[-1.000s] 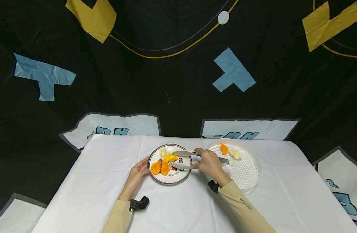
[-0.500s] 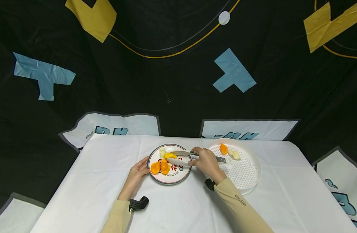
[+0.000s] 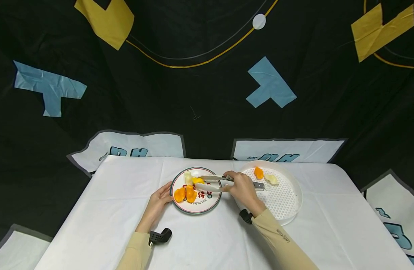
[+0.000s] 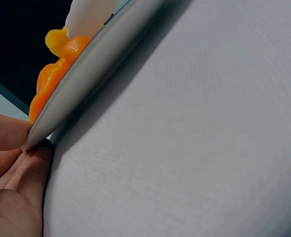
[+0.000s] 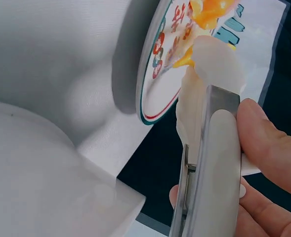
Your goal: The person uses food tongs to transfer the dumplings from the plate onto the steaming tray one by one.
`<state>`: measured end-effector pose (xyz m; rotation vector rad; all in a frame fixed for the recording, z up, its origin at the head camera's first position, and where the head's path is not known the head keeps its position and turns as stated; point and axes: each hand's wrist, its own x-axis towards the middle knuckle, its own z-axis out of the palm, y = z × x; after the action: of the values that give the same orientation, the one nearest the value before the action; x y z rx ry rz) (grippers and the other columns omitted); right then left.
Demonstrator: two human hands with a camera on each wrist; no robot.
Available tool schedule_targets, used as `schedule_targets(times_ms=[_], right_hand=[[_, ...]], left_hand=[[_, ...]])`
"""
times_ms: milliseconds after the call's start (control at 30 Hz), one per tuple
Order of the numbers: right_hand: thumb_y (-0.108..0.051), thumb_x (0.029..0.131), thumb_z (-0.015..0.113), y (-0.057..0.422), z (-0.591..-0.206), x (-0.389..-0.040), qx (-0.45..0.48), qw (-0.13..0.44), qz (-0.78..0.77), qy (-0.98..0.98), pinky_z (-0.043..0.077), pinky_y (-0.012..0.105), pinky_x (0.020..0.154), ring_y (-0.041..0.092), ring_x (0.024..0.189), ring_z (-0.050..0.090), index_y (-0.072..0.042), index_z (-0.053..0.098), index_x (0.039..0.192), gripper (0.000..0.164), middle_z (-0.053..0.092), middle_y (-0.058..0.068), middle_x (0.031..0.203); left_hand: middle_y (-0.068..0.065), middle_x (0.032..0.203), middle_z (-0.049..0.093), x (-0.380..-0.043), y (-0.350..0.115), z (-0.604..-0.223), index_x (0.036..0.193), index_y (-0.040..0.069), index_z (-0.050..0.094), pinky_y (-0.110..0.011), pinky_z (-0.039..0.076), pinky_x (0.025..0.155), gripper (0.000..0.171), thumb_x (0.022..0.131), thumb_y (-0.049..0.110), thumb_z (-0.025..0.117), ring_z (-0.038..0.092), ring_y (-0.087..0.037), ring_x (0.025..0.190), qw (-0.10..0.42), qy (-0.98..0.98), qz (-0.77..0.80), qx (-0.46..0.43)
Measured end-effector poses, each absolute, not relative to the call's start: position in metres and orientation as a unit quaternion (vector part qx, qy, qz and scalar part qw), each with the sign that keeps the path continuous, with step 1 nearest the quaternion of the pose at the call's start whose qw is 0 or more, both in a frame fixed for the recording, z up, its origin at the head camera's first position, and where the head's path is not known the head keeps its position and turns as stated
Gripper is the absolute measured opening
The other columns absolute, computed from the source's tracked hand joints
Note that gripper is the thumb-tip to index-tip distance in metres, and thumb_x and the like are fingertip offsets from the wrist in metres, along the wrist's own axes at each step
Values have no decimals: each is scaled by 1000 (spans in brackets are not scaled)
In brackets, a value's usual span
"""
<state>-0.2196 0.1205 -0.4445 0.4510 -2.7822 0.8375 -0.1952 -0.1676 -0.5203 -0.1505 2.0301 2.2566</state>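
My left hand [image 3: 155, 205] pinches the left rim of a round plate [image 3: 197, 212], thumb on top and fingers beneath, as the left wrist view shows. On the plate lie glossy orange pieces [image 3: 191, 194], a yellow piece [image 3: 197, 180] and a pale yellow piece [image 3: 188, 177]. My right hand [image 3: 245, 190] grips a pair of tongs [image 5: 217, 158] with pale, broad tips. Those tips reach over the plate from the right, one on each side of the yellow piece, which they partly hide in the right wrist view.
Right of the plate stands a round white tray [image 3: 296, 204] with a perforated bottom, under the right hand and tongs' end. It holds an orange piece [image 3: 258, 173] and a pale yellow piece [image 3: 271, 179]. White cloth [image 3: 102, 225] covers the table; a black backdrop [image 3: 159, 101] hangs behind.
The tongs' tips have drawn closer together about the yellow piece, the near tip moving toward it. The left hand keeps its hold on the plate, unmoved.
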Motion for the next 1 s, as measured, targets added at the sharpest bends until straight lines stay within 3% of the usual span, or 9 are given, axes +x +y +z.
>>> schedule_targets(times_ms=[200, 567, 867, 1000], right_hand=[[-20, 67, 86, 128, -441, -215, 157, 112, 305, -933, 50, 37, 62, 23, 67, 58, -5, 71, 104, 42, 69, 13, 88], [-15, 66, 86, 150, -427, -202, 141, 126, 337, -922, 46, 32, 62, 24, 72, 55, -4, 71, 106, 44, 70, 11, 98], [-16, 65, 87, 185, -418, -192, 144, 168, 323, -920, 50, 43, 69, 27, 82, 63, -3, 71, 106, 46, 70, 11, 103], [-15, 65, 87, 203, -418, -187, 132, 179, 320, -921, 51, 44, 72, 27, 86, 65, -3, 70, 107, 47, 71, 10, 101]], left_hand=[[-28, 149, 28, -194, -167, -520, 145, -11, 28, -32, 34, 107, 60, 87, -12, 46, 30, -34, 137, 49, 668, 740, -50], [-29, 149, 27, -192, -167, -519, 145, -11, 27, -31, 33, 107, 60, 88, -13, 46, 29, -35, 137, 50, 668, 741, -48], [-35, 144, 29, -188, -168, -522, 142, -15, 29, -24, 41, 102, 62, 86, -5, 53, 33, -39, 134, 19, 666, 745, 5], [-33, 146, 28, -189, -168, -520, 143, -14, 28, -26, 39, 103, 62, 86, -6, 51, 32, -38, 135, 23, 670, 742, -2]])
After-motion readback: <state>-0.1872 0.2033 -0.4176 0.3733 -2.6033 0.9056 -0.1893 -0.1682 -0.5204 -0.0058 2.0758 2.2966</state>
